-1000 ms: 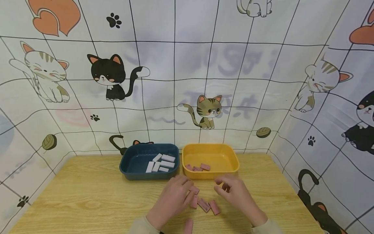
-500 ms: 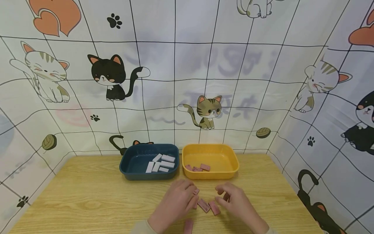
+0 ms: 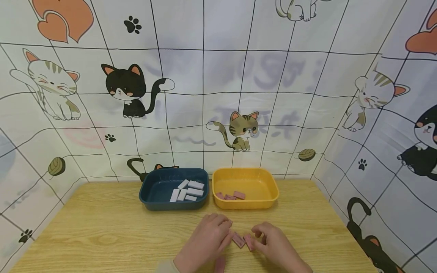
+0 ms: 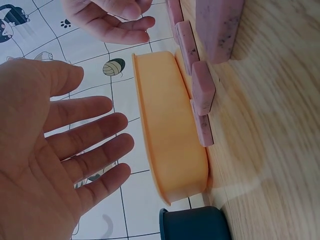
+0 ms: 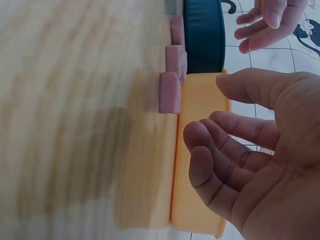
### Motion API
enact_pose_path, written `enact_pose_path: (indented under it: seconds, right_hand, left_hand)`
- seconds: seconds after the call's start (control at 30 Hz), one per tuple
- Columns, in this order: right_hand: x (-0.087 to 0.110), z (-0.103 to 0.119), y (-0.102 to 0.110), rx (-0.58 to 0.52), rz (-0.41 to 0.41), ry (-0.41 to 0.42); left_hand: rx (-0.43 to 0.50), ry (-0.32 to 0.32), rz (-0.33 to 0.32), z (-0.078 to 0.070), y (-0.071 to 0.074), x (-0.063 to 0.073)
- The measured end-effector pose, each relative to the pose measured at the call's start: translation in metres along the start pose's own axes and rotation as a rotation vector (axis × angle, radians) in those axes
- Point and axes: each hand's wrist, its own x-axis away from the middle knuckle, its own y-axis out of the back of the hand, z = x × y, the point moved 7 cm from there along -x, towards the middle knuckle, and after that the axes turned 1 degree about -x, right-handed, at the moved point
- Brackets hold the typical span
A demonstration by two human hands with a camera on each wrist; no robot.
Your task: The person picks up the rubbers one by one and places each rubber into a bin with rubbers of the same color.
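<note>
Tbl [image 3: 102,227] has 2 pink blks [image 3: 238,240] btwn L grip [image 3: 209,237] & R grip [image 3: 272,241].

A wood-patterned table [image 3: 102,227] is being surrounded at the back and both sides by white fabric walls [image 3: 181,26], on which dark grid lines [image 3: 203,76], cartoon cats [image 3: 134,108], paw prints [image 3: 130,26] and orange shapes [image 3: 82,22] are being displayed. Soft light is being spread over these walls.

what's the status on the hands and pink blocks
Left hand empty, fingers spread; right hand empty, fingers bent. Pink blocks loose on table, others in yellow tray. No obstruction seen.
</note>
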Motion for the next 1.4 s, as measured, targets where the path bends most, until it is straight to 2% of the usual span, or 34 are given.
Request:
enact_pose_path:
  seconds: [0.3,0.6,1.03,1.4]
  right_hand:
    - [0.001,-0.002,-0.005,0.01,0.039,0.005]
    - [-0.001,0.0,-0.011,0.079,0.012,0.073]
    - [-0.003,0.001,-0.019,0.09,0.066,0.075]
    - [-0.004,0.004,-0.019,0.104,0.056,0.091]
  left_hand:
    - [0.04,0.02,0.01,0.0,-0.004,0.002]
    - [0.046,0.02,0.038,-0.001,-0.005,0.002]
    - [0.05,0.035,0.078,0.0,-0.008,0.0]
    - [0.044,0.045,0.098,0.001,-0.007,-0.001]
